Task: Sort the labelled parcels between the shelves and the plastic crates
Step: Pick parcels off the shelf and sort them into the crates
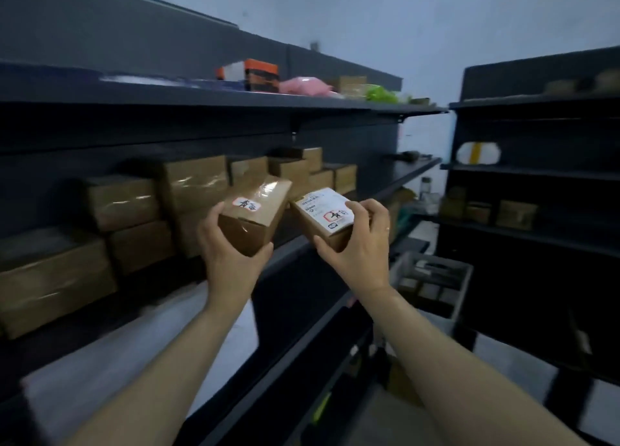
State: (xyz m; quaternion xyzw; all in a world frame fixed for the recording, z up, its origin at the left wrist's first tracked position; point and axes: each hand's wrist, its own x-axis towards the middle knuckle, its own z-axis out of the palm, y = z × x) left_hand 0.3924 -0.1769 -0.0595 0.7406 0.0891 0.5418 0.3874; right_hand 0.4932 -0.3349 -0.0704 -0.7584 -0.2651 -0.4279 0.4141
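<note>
Boxes (194, 184) crowd shelf (414, 168) behind held parcels (250, 222); crate (465, 283) rt

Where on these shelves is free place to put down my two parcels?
The middle shelf is crowded with stacked cartons at left but bare at its right end, save a small dark item near the tip. The pale shelf below, left of the left forearm, is bare too.

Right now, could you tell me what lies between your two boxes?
Nothing, by the head view: the left box in the left hand and the right box in the right hand nearly touch.
</note>
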